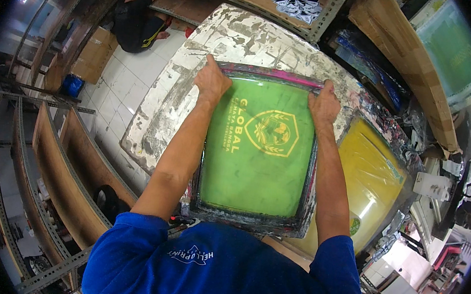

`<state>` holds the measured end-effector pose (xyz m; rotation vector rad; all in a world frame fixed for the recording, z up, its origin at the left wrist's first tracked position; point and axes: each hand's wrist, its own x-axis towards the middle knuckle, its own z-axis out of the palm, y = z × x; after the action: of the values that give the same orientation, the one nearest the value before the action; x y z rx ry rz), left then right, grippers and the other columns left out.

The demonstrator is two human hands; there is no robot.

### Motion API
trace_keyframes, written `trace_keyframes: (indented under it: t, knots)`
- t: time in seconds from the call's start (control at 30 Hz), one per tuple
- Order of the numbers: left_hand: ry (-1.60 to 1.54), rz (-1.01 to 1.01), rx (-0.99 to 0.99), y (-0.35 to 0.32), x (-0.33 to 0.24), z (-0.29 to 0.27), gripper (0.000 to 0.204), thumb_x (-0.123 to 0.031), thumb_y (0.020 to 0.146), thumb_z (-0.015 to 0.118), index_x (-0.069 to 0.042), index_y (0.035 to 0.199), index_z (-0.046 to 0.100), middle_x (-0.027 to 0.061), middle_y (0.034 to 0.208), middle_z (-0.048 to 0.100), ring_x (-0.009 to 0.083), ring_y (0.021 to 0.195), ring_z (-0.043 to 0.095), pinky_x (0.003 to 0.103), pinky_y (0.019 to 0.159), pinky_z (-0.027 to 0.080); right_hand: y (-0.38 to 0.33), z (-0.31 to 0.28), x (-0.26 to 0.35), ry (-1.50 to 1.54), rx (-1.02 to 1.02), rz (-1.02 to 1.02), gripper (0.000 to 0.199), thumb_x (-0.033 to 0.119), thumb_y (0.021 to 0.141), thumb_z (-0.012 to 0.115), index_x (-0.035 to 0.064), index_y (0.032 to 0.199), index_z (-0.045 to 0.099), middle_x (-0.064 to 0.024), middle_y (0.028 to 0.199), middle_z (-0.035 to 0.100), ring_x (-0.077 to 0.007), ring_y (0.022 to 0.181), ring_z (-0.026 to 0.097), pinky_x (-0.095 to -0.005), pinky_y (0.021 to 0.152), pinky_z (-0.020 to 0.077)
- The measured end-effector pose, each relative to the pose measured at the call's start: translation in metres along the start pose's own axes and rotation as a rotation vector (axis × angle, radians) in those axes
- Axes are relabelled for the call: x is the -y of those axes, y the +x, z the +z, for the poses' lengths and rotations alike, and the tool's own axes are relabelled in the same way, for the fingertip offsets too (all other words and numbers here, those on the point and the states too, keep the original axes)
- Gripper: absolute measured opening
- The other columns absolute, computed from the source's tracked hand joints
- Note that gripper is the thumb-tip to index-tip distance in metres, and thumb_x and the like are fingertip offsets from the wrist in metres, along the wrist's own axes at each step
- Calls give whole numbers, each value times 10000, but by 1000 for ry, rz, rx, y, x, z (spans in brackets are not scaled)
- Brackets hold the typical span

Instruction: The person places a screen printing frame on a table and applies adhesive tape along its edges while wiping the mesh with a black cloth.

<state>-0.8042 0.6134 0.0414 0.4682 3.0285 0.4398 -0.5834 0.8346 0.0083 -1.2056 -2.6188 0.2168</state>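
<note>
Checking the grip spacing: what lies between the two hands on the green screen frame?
In the head view, only the frame's pink-stained top rail spans between left hand and right hand; nothing rests on it.

White tiled floor [118, 89], wooden shelves [70, 180] on slotted metal framing [1, 194], cardboard box [94, 54] at left.

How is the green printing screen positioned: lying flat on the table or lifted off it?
Cannot tell for sure. The green screen frame looks flat over the paint-stained table, both hands gripping its far corners.
</note>
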Motion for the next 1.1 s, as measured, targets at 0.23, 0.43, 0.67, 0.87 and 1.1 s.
trace_keyframes:
  t: [0.23,0.43,0.67,0.87,1.1]
  knots:
    - [65,5,-14,14,17,4,623,-285,742,801,-24,1183,448,205,929,701,397,908,697,479,789,564,-1,0,4,-14,3,-7,568,265,801,735,49,1198,391,-215,831,679,-385,768,689,-461,685,548]
    - [54,4,17,19,18,7,580,-221,751,772,-37,1193,445,193,940,704,386,914,697,483,784,561,3,3,-4,26,39,16,553,156,755,720,34,1201,417,-212,931,674,-368,816,693,-462,664,544]
    - [-160,152,-77,15,42,23,583,-139,731,746,-82,1221,435,137,794,679,342,811,688,451,755,537,-75,-61,-40,683,32,45,535,140,764,736,10,1240,528,-157,1005,659,-313,976,653,-387,821,512]
    - [-903,290,18,-23,83,17,712,-22,695,774,-41,1319,432,158,1090,626,289,1033,611,420,879,506,-267,-145,-124,289,-323,238,431,23,827,683,-4,1244,574,-173,1177,629,-350,1101,589,-431,957,461]
    - [-538,276,-73,-128,129,12,756,-30,732,772,-11,1408,433,236,1304,544,391,1215,502,445,1056,393,-450,-181,-222,-577,-268,906,531,247,864,654,74,1349,523,-207,1379,502,-409,1192,508,-545,928,451]
